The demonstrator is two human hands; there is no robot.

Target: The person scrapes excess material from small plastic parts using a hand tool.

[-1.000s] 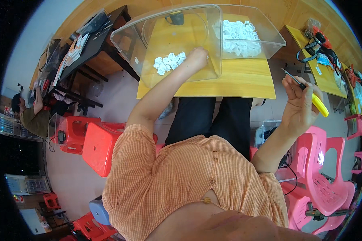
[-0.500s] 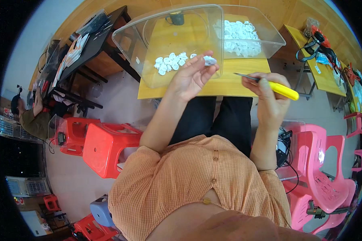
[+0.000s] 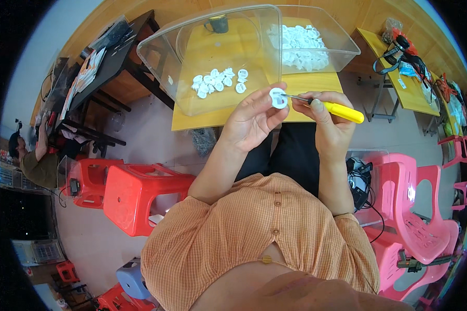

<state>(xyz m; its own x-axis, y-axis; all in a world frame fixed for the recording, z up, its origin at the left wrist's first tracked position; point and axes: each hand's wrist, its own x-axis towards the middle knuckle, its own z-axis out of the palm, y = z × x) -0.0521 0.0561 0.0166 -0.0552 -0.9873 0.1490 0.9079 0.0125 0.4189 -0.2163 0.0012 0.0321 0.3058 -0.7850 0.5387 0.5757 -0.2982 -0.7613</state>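
My left hand (image 3: 251, 118) pinches a small round white plastic piece (image 3: 278, 100) between thumb and fingers, its flat face turned up toward me. A yellow-handled screwdriver (image 3: 342, 111) is gripped in my right hand (image 3: 331, 119). Its thin metal tip reaches the face of the white piece, near the upper middle. Both hands are raised over the near edge of the yellow table (image 3: 308, 83). Beyond them, similar white pieces (image 3: 213, 82) lie loosely in the left clear plastic bin (image 3: 155, 67).
A second clear bin (image 3: 342, 49), at the back right, holds a heap of white pieces (image 3: 303, 46). A dark mug (image 3: 219, 24) stands at the back. Red stools (image 3: 135, 199) are at my left, pink chairs (image 3: 420, 228) at my right. Another person (image 3: 39, 160) sits far left.
My right hand has moved left, bringing the screwdriver tip to the white piece. My left hand has lowered slightly and turned the piece face up.
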